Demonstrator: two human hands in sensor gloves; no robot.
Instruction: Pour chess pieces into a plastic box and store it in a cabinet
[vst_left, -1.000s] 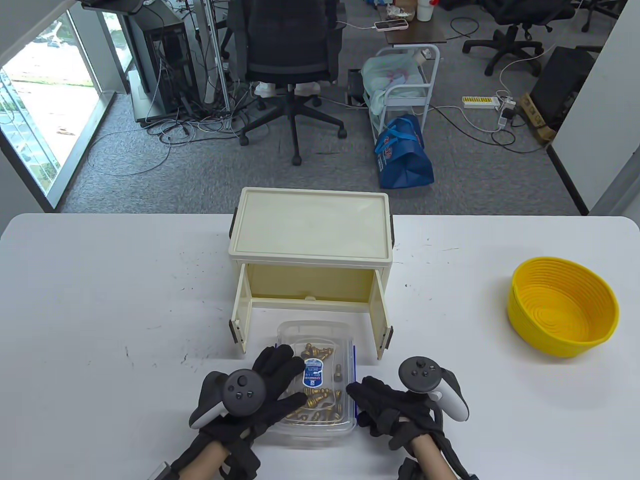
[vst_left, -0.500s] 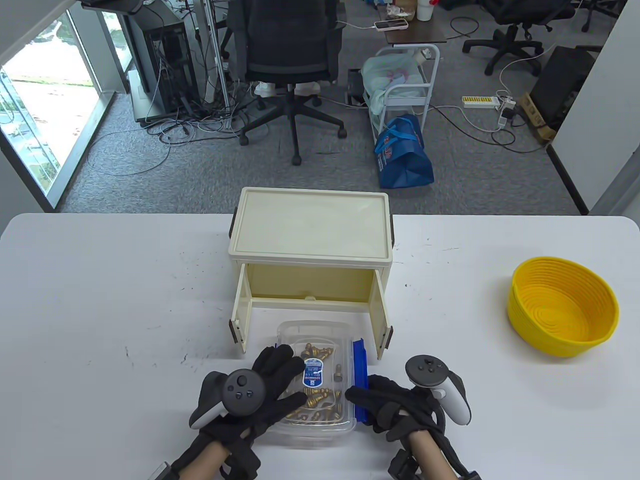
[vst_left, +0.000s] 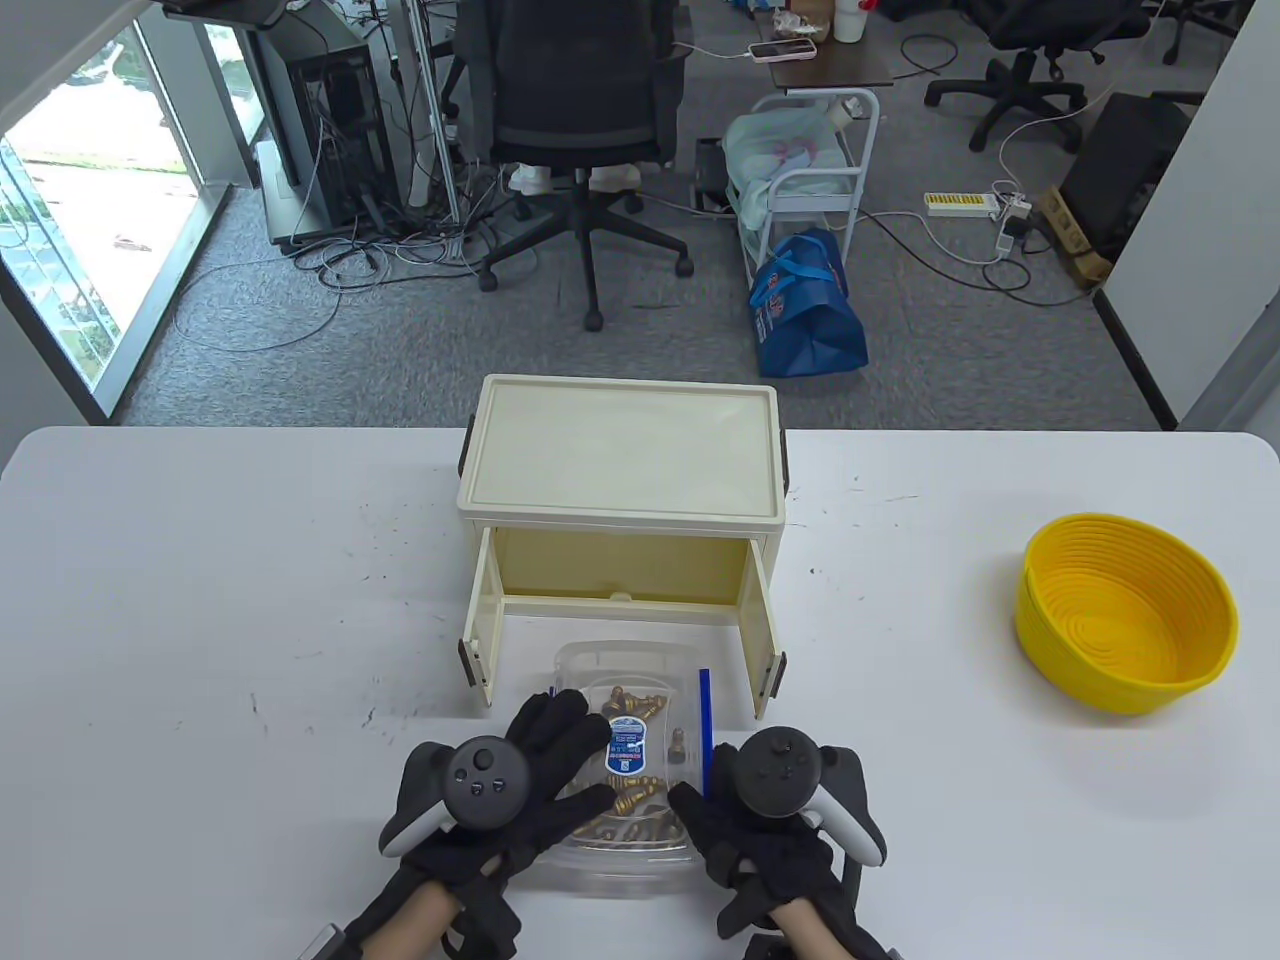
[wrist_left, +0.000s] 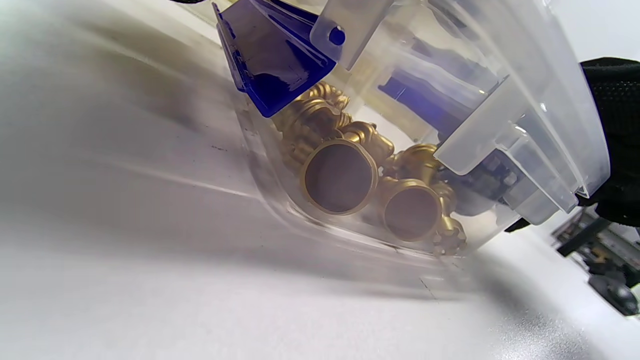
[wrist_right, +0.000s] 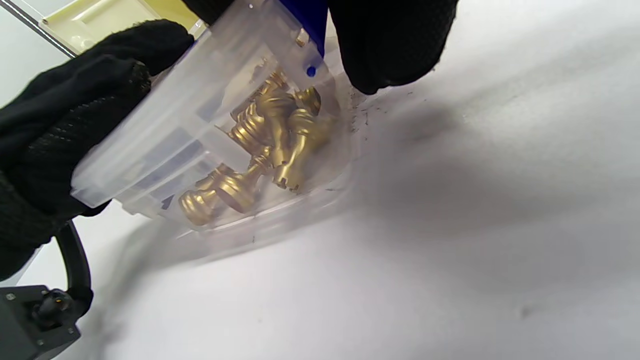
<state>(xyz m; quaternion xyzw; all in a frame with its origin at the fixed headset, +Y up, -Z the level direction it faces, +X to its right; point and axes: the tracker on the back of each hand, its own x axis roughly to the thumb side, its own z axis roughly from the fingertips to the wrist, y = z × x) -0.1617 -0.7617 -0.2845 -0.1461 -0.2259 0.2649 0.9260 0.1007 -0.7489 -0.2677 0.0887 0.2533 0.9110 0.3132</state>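
while the cream cabinet (vst_left: 620, 470) stands with both doors open at frame centre, the lidded plastic box (vst_left: 628, 665) of gold chess pieces (vst_left: 640, 800) sits just below it on the white table (vst_left: 200, 560).

to finish well, i judge the blue side latch (vst_left: 704, 730) should be pressed fully down before the box slides between the doors. the left hand (vst_left: 530, 780) lies flat with straight fingers spread over the lid, steadying it; the right hand (vst_left: 750, 830), at lower centre, presses curled fingers on that latch edge, gripping the box's right side.
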